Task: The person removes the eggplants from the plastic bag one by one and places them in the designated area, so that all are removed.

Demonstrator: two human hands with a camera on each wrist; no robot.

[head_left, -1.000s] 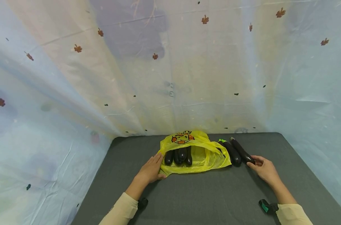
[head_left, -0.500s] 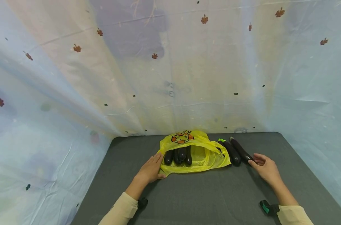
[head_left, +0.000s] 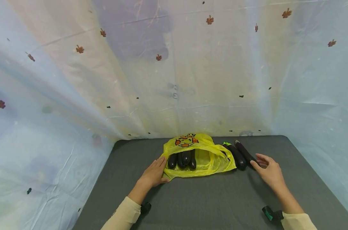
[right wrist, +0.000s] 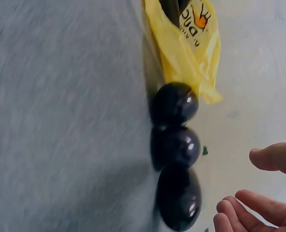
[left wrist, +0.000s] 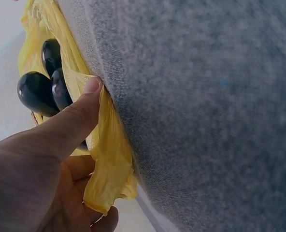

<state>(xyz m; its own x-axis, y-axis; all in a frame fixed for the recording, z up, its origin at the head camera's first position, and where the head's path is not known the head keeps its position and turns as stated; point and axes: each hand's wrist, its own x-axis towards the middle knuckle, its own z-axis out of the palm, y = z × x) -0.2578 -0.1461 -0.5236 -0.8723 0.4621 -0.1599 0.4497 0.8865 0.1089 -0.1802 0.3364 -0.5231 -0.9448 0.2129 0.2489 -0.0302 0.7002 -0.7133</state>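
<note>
A yellow plastic bag [head_left: 204, 140] lies on its side, its mouth towards me. Several dark eggplants [head_left: 186, 157] show their rounded ends inside it. My left hand [head_left: 154, 172] holds the bag's left edge; in the left wrist view the thumb [left wrist: 92, 86] presses the yellow film while the fingers curl behind it. Three more eggplants [right wrist: 179, 198] sit in a row right of the bag. Over the near end of the outermost eggplant [head_left: 244, 151] hovers my right hand [head_left: 270, 171], thumb and fingers spread with nothing between them.
The grey cloth-covered table [head_left: 208, 201] ends at a patterned plastic curtain [head_left: 191, 105] behind the bag. Black wrist-worn devices, such as the right wrist camera [head_left: 268, 213], hang at both wrists near the sleeves.
My right hand held the near end of the outermost eggplant, then let go and lifted slightly, its fingers spreading. That eggplant stays beside the others. My left hand has not moved.
</note>
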